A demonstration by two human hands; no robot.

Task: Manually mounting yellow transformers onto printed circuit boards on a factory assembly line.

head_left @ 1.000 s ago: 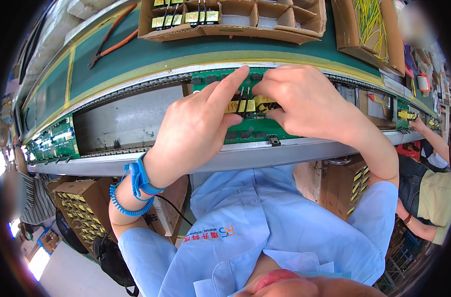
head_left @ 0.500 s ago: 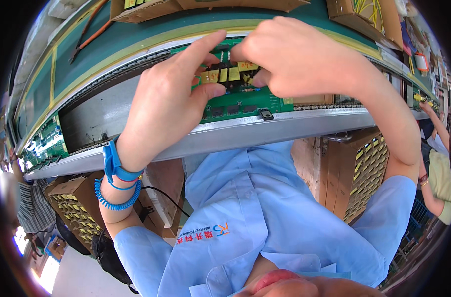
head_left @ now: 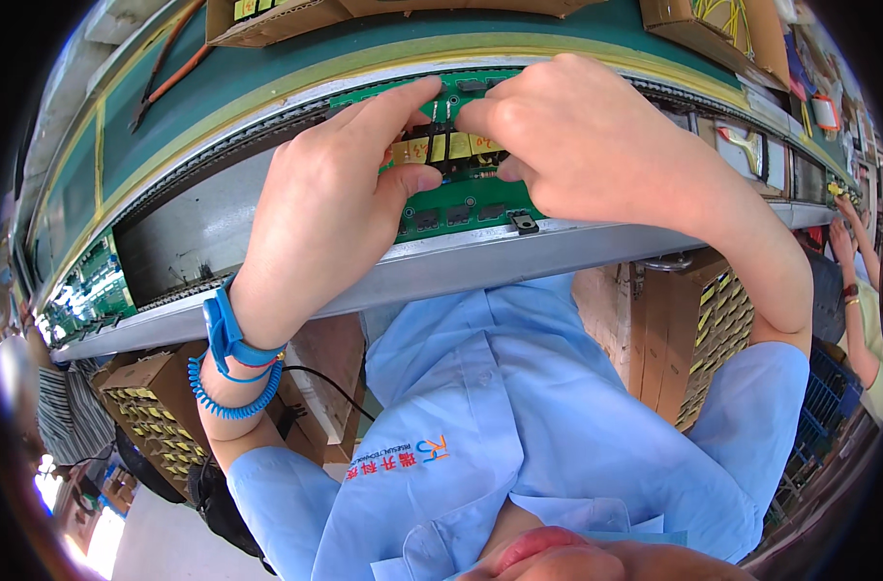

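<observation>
A green circuit board (head_left: 451,226) lies in the metal rail, with black flat parts along its near side. Yellow-taped components (head_left: 480,144) stand in the middle of it, handwritten marks on their tape. Two black leads (head_left: 447,136) with bare silvery tips run across them. My left hand (head_left: 330,189) curls round the left end of the yellow row, index finger on the far side and thumb on the near side. At the right end my right hand (head_left: 582,145) closes its index finger and thumb on a yellow-taped component. Both palms hide part of the board.
Another green board (head_left: 91,289) sits further left in the rail (head_left: 383,281). Cardboard boxes (head_left: 393,24) stand along the back edge, one with yellow wires (head_left: 737,29). Orange-handled pliers (head_left: 167,77) lie at the back left. Another person's hands (head_left: 843,228) work at the far right.
My right hand has shifted slightly down and right, uncovering more of the board's far edge and the bare lead tips. My left hand has hardly moved. The other person's hands at the right have moved.
</observation>
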